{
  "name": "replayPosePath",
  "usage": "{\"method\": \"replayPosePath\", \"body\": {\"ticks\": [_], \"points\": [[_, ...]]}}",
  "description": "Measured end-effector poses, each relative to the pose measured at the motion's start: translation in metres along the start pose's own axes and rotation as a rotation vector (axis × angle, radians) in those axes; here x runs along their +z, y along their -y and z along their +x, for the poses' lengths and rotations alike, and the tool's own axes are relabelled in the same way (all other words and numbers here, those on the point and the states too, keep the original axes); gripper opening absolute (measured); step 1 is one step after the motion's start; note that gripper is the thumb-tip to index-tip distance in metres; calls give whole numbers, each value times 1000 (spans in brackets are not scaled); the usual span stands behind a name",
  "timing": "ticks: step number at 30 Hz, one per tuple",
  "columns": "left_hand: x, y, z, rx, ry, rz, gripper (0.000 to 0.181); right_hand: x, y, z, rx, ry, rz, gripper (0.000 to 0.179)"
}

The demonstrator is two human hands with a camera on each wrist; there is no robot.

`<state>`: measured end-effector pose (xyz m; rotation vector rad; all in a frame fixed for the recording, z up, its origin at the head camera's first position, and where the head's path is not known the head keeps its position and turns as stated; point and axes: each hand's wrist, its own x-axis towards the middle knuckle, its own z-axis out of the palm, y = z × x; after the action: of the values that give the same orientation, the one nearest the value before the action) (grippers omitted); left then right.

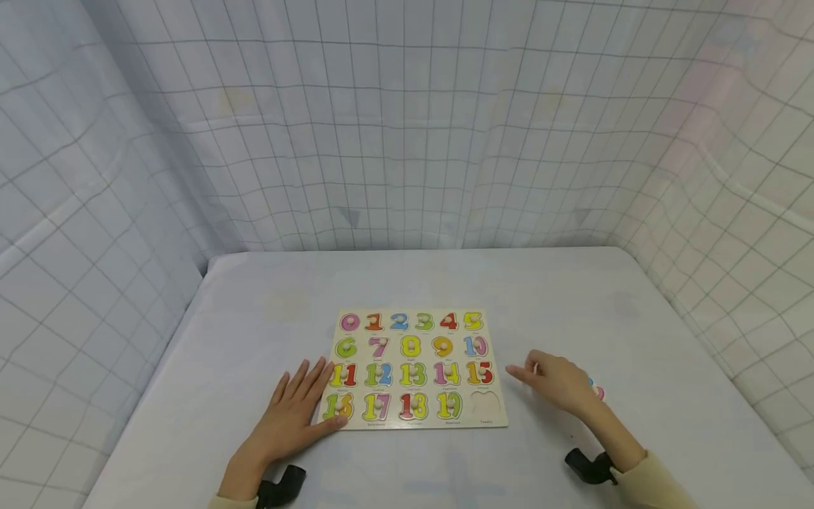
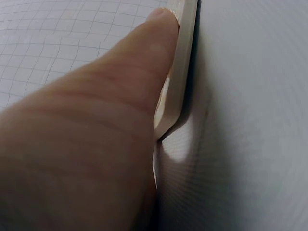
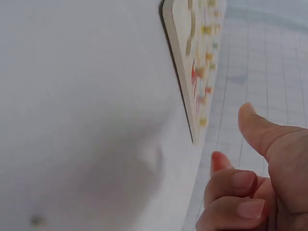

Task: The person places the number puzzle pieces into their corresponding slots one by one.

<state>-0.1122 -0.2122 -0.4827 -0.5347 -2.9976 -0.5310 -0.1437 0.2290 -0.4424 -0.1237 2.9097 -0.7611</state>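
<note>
A wooden number puzzle board (image 1: 394, 428) lies on the table, its knobbed pieces 0 to 19 in their slots and a bare recess (image 1: 486, 406) at its lower right corner. My left hand (image 1: 295, 417) rests spread on the board's left edge, with the thumb (image 2: 144, 48) along the near edge in the left wrist view. To the right of the board, above the table, my right hand (image 1: 555, 380) has its thumb stretched out and its fingers (image 3: 236, 192) loosely curled, with nothing in them. A blue and pink piece (image 1: 599, 392) shows behind the right wrist, mostly hidden.
White cloth covers the table (image 1: 407, 279). Grid-patterned curtains (image 1: 407, 141) hang at the back and both sides. A black wrist camera (image 1: 282, 486) sits by the left wrist, and another black camera (image 1: 590, 466) by the right.
</note>
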Motion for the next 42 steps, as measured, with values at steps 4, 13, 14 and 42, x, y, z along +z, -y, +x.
{"method": "replayPosePath", "body": {"ticks": [4, 13, 14, 42], "points": [[0, 2, -1, -16, 23, 8, 95, -16, -25, -10, 91, 3, -52, 47], [-1, 4, -2, -27, 46, 6, 96, -32, -67, -33, 223, 36, -83, 56], [-1, 4, -1, -28, 47, 6, 96, -33, -70, -35, 229, 40, -86, 54], [1, 2, -1, 8, -6, -1, 93, -18, -60, -20, -28, -20, -7, 33]]}}
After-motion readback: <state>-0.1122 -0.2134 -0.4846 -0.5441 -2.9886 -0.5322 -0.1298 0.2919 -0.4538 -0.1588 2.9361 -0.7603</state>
